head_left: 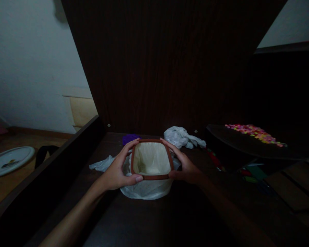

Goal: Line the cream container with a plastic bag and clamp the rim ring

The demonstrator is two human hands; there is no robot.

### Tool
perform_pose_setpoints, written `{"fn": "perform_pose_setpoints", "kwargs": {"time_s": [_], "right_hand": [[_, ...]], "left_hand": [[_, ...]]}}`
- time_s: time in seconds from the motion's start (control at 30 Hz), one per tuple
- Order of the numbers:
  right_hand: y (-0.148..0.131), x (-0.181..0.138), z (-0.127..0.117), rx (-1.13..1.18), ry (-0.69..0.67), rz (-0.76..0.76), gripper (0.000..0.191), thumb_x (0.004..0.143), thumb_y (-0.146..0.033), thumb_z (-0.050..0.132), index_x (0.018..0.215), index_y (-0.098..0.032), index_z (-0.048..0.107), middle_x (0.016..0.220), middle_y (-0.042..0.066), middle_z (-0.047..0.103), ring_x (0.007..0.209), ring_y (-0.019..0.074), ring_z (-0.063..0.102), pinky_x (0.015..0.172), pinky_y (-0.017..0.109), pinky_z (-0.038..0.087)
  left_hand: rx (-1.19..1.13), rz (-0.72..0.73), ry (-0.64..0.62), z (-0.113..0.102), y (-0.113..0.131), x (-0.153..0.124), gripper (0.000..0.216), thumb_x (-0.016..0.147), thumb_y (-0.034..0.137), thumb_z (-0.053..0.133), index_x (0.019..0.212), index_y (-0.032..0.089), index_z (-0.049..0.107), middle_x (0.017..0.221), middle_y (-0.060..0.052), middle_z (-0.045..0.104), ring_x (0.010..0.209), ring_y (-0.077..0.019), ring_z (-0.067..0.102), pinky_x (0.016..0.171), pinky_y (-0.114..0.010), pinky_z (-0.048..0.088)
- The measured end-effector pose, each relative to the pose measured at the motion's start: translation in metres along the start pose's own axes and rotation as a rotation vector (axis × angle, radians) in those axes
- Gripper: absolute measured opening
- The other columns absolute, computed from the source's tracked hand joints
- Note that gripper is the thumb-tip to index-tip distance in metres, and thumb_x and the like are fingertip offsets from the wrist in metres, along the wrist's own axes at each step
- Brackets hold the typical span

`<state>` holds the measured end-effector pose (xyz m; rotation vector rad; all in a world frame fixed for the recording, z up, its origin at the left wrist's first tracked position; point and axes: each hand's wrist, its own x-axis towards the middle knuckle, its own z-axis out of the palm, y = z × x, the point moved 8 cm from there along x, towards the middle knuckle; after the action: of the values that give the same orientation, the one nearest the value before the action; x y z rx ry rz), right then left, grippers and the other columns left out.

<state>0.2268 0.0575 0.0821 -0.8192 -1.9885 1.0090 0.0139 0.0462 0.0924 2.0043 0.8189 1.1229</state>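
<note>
A small bin [154, 177] with a brown, rounded-square rim stands upright on the dark wooden surface. A thin whitish plastic bag [146, 192] lines its inside and hangs down over its outside. My left hand [118, 168] grips the rim from the left, thumb on the near edge and fingers along the far left corner. On the opposite side my right hand [186, 168] holds the rim the same way, partly in shadow. Behind the bin lie a crumpled white plastic bag [179, 136] and a purple item [130, 138] whose kind I cannot make out.
A dark wooden panel [164, 68] rises behind, and a low side board [67, 154] runs along the left. At right is a dark curved shelf [231, 147] with a pink and yellow beaded strand [257, 133]. A white round lid-like object [12, 161] lies at lower left.
</note>
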Motion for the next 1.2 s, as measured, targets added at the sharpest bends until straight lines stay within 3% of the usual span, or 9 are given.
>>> {"fn": "perform_pose_setpoints", "kwargs": {"time_s": [0.23,0.33,0.43,0.53,0.63,0.73,0.83,1.0,1.2], "right_hand": [[0.001,-0.017,-0.008,-0.296,0.025,0.053,0.120,0.069,-0.081,0.067,0.162,-0.026,0.014,0.168,0.013,0.017,0.154,0.0392,0.014,0.123,0.060,0.016],[0.002,-0.036,-0.009,-0.362,0.101,0.097,0.121,0.063,-0.083,0.070,0.160,-0.027,0.025,0.163,0.015,0.029,0.147,0.0432,0.028,0.119,0.062,0.024],[0.019,-0.056,-0.005,-0.212,0.218,0.236,0.096,0.081,-0.081,0.054,0.157,-0.026,0.034,0.149,0.017,0.047,0.106,0.0319,0.064,0.097,0.052,0.050],[0.047,-0.075,0.008,0.123,0.356,0.433,0.084,0.092,-0.077,0.033,0.158,-0.024,0.028,0.147,0.021,0.049,0.071,0.0207,0.066,0.067,0.043,0.056],[0.058,-0.081,0.027,0.345,0.425,0.476,0.086,0.089,-0.078,0.041,0.158,-0.029,0.027,0.159,0.019,0.036,0.099,0.0279,0.069,0.074,0.043,0.057],[0.061,-0.078,0.038,0.430,0.487,0.453,0.081,0.089,-0.076,0.045,0.157,-0.036,0.028,0.166,0.010,0.028,0.137,0.0316,0.050,0.100,0.049,0.049],[0.066,-0.070,0.044,0.519,0.535,0.465,0.082,0.089,-0.078,0.042,0.158,-0.040,0.022,0.168,0.005,0.025,0.146,0.0307,0.039,0.109,0.053,0.043],[0.071,-0.051,0.053,0.624,0.565,0.460,0.083,0.088,-0.078,0.038,0.160,-0.043,0.016,0.166,-0.001,0.029,0.145,0.0303,0.042,0.105,0.052,0.050],[0.074,-0.036,0.046,0.743,0.820,0.403,0.078,0.087,-0.065,0.051,0.157,-0.033,0.034,0.156,0.000,0.046,0.142,0.0292,0.046,0.109,0.048,0.048]], "left_hand": [[0.047,-0.072,-0.084,0.004,-0.016,-0.017,0.131,0.064,0.082,0.071,0.162,0.024,0.006,0.168,-0.016,0.018,0.153,-0.0417,0.021,0.124,-0.058,0.018],[0.206,-0.117,-0.110,0.002,-0.025,-0.031,0.135,0.064,0.077,0.075,0.162,0.025,-0.003,0.169,-0.017,0.014,0.153,-0.0417,0.020,0.123,-0.062,0.020],[0.364,-0.112,-0.112,-0.006,-0.027,-0.042,0.110,0.076,0.066,0.075,0.161,0.027,0.017,0.165,-0.016,0.028,0.150,-0.0397,0.032,0.120,-0.061,0.028],[0.462,-0.080,-0.086,-0.013,-0.024,-0.051,0.073,0.084,0.060,0.070,0.148,0.031,0.048,0.156,-0.012,0.046,0.143,-0.0374,0.043,0.117,-0.061,0.034],[0.544,-0.100,0.040,-0.020,-0.020,-0.061,0.054,0.090,0.054,0.064,0.138,0.031,0.059,0.145,-0.012,0.055,0.133,-0.0356,0.052,0.113,-0.060,0.039],[0.547,-0.190,0.209,-0.023,-0.022,-0.072,0.048,0.094,0.048,0.058,0.137,0.027,0.062,0.131,-0.012,0.060,0.113,-0.0310,0.064,0.101,-0.051,0.051],[0.443,-0.313,0.283,-0.018,-0.032,-0.077,0.051,0.095,0.045,0.053,0.141,0.024,0.057,0.128,-0.012,0.062,0.100,-0.0284,0.067,0.099,-0.050,0.052],[-0.050,-0.528,0.351,-0.007,-0.056,-0.073,0.061,0.092,0.043,0.044,0.149,0.020,0.048,0.154,-0.011,0.049,0.144,-0.0344,0.042,0.121,-0.057,0.026],[-0.605,-0.640,0.503,0.009,-0.071,-0.055,0.065,0.094,0.050,0.041,0.152,0.022,0.042,0.162,-0.007,0.039,0.147,-0.0306,0.040,0.119,-0.051,0.036]]}}
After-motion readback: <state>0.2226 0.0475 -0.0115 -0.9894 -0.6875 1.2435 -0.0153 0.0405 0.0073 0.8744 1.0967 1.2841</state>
